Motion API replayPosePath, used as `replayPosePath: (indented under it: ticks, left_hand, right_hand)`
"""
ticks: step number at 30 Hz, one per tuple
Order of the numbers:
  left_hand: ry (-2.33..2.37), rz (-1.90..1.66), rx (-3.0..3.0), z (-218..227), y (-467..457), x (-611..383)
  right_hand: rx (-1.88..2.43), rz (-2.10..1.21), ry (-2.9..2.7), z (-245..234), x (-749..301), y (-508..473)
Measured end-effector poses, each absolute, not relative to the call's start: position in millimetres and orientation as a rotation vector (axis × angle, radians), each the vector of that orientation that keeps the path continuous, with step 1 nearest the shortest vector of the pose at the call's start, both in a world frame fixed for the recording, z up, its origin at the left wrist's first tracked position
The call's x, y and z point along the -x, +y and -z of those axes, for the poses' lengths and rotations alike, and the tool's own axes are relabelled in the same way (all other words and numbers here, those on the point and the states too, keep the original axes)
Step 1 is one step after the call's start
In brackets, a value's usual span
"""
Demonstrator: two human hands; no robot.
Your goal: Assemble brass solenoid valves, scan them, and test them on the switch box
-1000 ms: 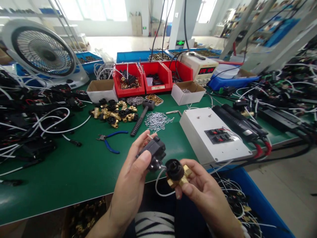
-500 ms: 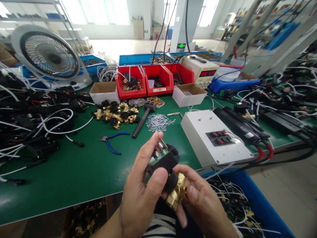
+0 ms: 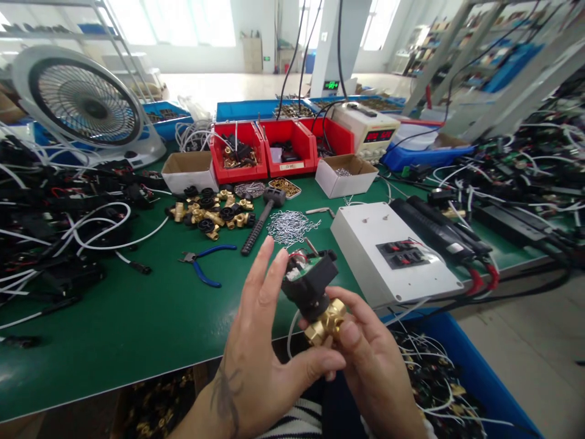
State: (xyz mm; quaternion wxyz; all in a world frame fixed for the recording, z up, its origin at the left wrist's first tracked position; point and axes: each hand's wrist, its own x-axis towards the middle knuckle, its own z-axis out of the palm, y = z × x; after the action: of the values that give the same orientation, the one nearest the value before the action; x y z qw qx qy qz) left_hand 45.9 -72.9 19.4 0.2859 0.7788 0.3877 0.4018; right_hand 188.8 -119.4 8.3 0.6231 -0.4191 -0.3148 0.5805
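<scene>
— Green table (image 3: 173,329), bright windowed room behind it. Hands first, please.

— Left hand (image 3: 260,347): spread wide, fingers pointing up, thumb stretched out below the brass fitting (image 3: 319,329). Fingertips beside the black housing (image 3: 323,275); contact cannot be judged from this angle.

— Right hand (image 3: 379,363)?

— Closed on the brass fitting, gripping it between thumb and fingers. Black housing sits on top of the fitting, tilted, green circuit board showing at its open side. Both held up at the near edge of the table, between the two hands. Thin white cable (image 3: 290,335) curves down on the left of the fitting.

— Surroundings?

— Beyond the fingers: heap of metal clips (image 3: 292,227), with a hammer (image 3: 258,230) just left of it. Pliers (image 3: 194,256) further left, jaws parted. Pile of brass parts (image 3: 214,214) behind them, red bins (image 3: 242,175) at the back.

— Anything in the way?

— Grey box (image 3: 365,235) stands near the housing, to its right. Left hand covers part of the table edge. Tangled black parts (image 3: 82,268) crowd the left side.
</scene>
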Motion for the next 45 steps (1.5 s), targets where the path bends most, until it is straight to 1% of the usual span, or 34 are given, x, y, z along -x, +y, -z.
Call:
replayPosePath:
  ticks: [3,7,11,13,19,21,23,27,30,35,40,45]
  left_hand:
    - [1.154,-1.051,-2.259,-18,-75,-47]
    - [1.213,-1.158,-2.277,-17,-77,-51]
    - [1.153,-1.197,-2.156,-17,-80,-55]
    - [1.085,-1.179,-2.146,-16,-83,-57]
    - [0.968,-1.235,-2.17,-6,-95,-66]
    - [1.002,-1.249,-2.138,-3,-93,-67]
    - [1.091,-1.191,-2.099,2,-86,-65]
    - [1.251,-1.108,-1.933,25,-61,-57]
    - [1.241,-1.111,-1.786,42,-48,-54]
    - [1.215,-1.096,-1.713,50,-46,-52]
    - [1.202,-1.087,-1.723,50,-47,-50]
    - [1.153,-1.088,-1.651,48,-49,-50]
  right_hand:
    - [0.991,-1.286,-0.7,-8,-189,-121]
    - [1.029,-1.19,-0.832,-3,-191,-122]
    - [1.122,-0.837,-0.987,0,-199,-112]
    - [1.112,-0.755,-0.991,-1,-201,-105]
    - [0.998,-0.889,-0.704,-9,-185,-97]
    - [1.03,-0.895,-0.712,-5,-182,-93]
    - [1.17,-0.834,-0.885,1,-185,-82]
    - [1.581,-0.583,-1.381,11,-208,-36]
    - [1.841,-0.432,-1.514,15,-223,7]
    - [2.104,-0.402,-1.598,28,-225,50]
    - [2.147,-0.424,-1.634,26,-231,46]
    - [1.937,-0.452,-1.623,2,-235,23]
